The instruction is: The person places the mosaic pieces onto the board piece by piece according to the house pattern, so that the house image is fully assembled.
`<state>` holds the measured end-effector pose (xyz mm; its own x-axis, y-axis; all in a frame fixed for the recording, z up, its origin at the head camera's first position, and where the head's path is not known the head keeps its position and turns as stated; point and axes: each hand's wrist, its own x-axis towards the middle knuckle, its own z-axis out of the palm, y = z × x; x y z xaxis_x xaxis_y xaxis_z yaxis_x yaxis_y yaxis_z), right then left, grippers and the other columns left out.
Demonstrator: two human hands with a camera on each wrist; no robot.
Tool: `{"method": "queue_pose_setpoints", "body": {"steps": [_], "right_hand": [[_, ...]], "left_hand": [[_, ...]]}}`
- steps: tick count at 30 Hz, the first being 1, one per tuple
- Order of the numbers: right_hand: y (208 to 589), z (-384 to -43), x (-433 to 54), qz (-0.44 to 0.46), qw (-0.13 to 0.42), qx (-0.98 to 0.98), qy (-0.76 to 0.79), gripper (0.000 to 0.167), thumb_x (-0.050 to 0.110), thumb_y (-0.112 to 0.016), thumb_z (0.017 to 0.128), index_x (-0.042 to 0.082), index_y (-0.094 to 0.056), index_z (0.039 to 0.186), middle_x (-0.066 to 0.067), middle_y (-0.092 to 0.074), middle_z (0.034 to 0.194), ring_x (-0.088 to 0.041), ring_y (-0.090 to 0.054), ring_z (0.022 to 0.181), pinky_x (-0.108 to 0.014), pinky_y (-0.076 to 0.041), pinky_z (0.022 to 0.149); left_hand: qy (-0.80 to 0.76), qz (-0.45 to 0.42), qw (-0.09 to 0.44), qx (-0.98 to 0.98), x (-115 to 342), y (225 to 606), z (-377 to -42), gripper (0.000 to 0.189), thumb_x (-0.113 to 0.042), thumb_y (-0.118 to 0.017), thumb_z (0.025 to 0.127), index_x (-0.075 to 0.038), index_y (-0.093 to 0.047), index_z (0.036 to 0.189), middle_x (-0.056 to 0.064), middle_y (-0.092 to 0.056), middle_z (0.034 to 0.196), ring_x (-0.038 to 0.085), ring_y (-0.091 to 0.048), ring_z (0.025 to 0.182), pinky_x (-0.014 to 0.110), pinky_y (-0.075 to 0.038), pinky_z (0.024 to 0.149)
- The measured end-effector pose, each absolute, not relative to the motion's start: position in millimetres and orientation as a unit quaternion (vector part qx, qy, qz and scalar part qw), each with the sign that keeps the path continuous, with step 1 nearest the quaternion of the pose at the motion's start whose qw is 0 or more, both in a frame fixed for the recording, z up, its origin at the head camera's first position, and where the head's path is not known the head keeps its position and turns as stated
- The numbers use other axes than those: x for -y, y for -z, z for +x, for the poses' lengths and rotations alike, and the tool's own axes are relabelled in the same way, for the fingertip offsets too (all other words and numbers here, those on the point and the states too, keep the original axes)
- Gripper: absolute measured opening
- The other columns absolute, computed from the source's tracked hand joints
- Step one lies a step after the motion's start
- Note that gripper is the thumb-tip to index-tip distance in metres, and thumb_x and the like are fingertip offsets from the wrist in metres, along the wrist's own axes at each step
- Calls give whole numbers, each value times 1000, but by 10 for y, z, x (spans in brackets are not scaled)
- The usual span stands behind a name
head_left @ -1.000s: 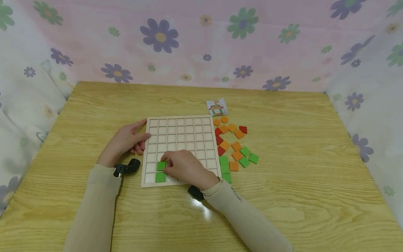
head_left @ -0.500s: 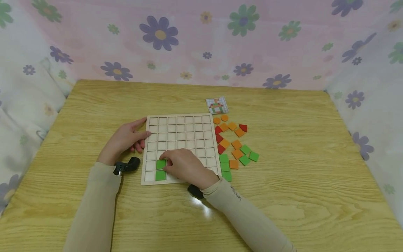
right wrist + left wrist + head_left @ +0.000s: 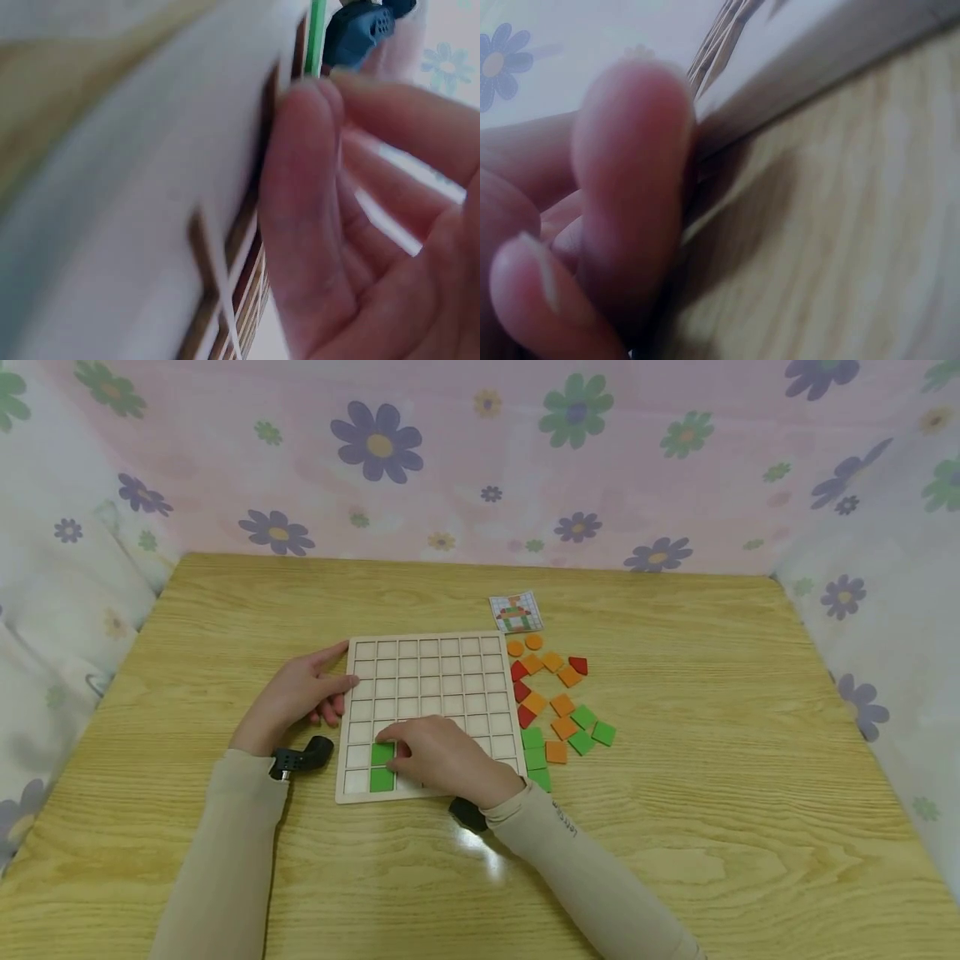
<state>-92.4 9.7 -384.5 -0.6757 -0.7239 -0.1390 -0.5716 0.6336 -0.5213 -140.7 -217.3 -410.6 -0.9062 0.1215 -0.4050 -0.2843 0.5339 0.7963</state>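
Observation:
A pale wooden grid board (image 3: 450, 685) lies on the table, with two green square tiles one behind the other in its second column from the left. My left hand (image 3: 296, 693) rests at the board's left edge, thumb on the rim, index finger stretched along the side; the other fingers hang loosely bent. In the left wrist view, fingers (image 3: 634, 172) stand close beside the board's side wall. My right hand (image 3: 446, 760) reaches over the board and pinches the farther green tile (image 3: 382, 753) between thumb and index finger. The nearer green tile (image 3: 382, 780) lies flat in the front row.
Right of the board lie several loose pieces: orange squares (image 3: 562, 705), green squares (image 3: 581, 742), red pieces (image 3: 578, 666) and orange discs (image 3: 533, 642). A small pattern card (image 3: 516, 612) sits behind the board's far right corner. Flowered cloth (image 3: 480, 460) hangs beyond the table.
The farther green tile has settled level into its cell, lining up with the nearer one. The right fingers stay at it, barely shifted. The left hand has not moved.

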Motion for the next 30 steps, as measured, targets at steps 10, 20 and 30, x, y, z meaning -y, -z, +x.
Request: {"method": "queue_pose_setpoints", "body": {"steps": [10, 20, 30], "right_hand": [[3634, -967, -209, -401, 203, -868, 214, 33, 33, -59, 86, 20, -60, 116, 14, -54, 74, -1, -49, 64, -17, -39, 58], [3520, -1085, -458, -374, 247, -869, 210, 36, 34, -57, 87, 20, -57, 120, 13, -56, 82, -5, -50, 72, -21, -41, 67], [3582, -1111, -758, -342, 236, -881, 228, 35, 33, -58, 86, 19, -58, 119, 13, -57, 82, -5, -52, 72, -21, -43, 66]], "left_hand": [[-477, -48, 206, -853, 2179, 4082, -1402, 70, -43, -59, 83, -37, -20, 141, 13, -60, 67, 26, -60, 56, 31, -44, 47], [-490, -48, 206, -846, 2180, 4086, -1380, 71, -44, -59, 83, -35, -20, 141, 14, -60, 67, 27, -60, 56, 31, -44, 47], [-487, -33, 207, -848, 2168, 4125, -1375, 72, -44, -59, 83, -35, -18, 142, 13, -59, 66, 25, -59, 53, 31, -43, 45]]}}
